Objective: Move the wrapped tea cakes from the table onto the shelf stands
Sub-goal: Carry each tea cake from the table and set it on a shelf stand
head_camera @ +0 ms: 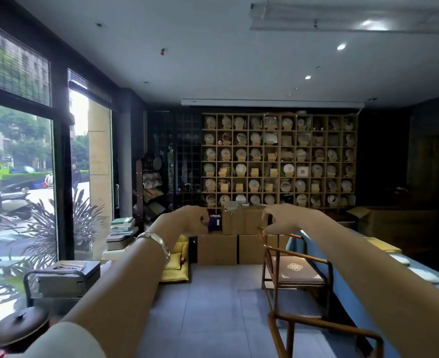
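Observation:
Both my arms reach forward at chest height in the middle of the room. My left hand (187, 220) and my right hand (281, 218) hang from the wrists with fingers loosely curled downward, and neither holds anything. Two white wrapped tea cakes (423, 275) lie on the blue-covered table (352, 288) along the right side, beyond my right forearm. On the far wall stands the wooden grid shelf (279, 161). Most of its cells hold round tea cakes on small wooden stands, and a few stands (272, 156) are bare.
Two wooden armchairs (294, 270) stand against the table's left side. Stacked cardboard boxes (241, 236) sit on the floor below the shelf, with a dark blue box (215, 223) on them. Yellow cushions (175, 264), a metal cart (66, 280) and plants line the left window side.

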A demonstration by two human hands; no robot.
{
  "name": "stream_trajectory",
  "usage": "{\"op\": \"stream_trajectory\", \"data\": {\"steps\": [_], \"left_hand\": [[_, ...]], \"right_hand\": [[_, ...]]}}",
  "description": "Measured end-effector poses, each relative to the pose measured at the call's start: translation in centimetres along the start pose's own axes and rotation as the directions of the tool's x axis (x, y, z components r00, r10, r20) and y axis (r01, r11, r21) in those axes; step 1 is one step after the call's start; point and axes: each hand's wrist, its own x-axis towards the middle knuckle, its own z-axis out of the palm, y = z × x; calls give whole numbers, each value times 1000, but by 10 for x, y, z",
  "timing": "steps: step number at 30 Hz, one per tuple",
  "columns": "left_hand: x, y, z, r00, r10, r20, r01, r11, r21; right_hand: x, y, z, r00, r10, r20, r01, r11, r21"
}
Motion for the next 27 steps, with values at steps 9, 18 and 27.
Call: {"op": "stream_trajectory", "data": {"steps": [9,18,27], "left_hand": [[136,-25,10,1000,-13,9,12,999,41],[298,-63,49,999,-24,26,24,1000,-14],[405,-125,71,998,-31,48,33,999,-25]], "right_hand": [[121,35,-16,998,-39,-49,41,999,35],[265,75,7,997,-40,-65,46,995,87],[377,82,31,1000,-4,-10,5,995,99]]}}
